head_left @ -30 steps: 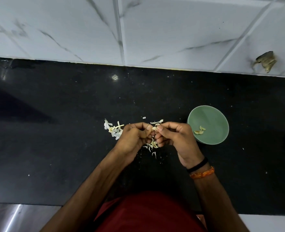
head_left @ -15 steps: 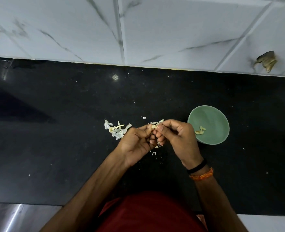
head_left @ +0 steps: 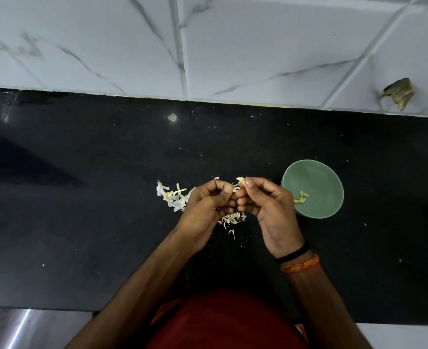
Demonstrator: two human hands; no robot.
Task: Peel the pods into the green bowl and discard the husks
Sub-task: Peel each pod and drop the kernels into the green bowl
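Nearest the camera, a red shirt [head_left: 223, 321] fills the bottom edge, and both forearms reach out over the black counter [head_left: 82, 222]. The right wrist wears a black band [head_left: 293, 254] and an orange thread [head_left: 300, 265]. Just past the wrists, the two hands meet knuckle to knuckle above a small pile of husks [head_left: 233, 219]. The left hand [head_left: 205, 207] is curled tight, thumb up, and seems to pinch the near end of the pod [head_left: 240, 182], though its fingertips hide exactly what they hold. The right hand [head_left: 268, 205] is curled too, thumb and forefinger nipping the pale tip that pokes up between the hands. So this looks like mid-peel: the skin is being worked loose. Next, by my reckoning, the right hand needs a short carry to the right to drop the clean piece, while the left lets the skin fall. To the left lies a second scatter of husks [head_left: 174, 197]. Just right of the hands sits the green bowl [head_left: 313, 172], with a few peeled pieces [head_left: 301, 198] already inside. Farthest off, the tiled wall [head_left: 233, 46].
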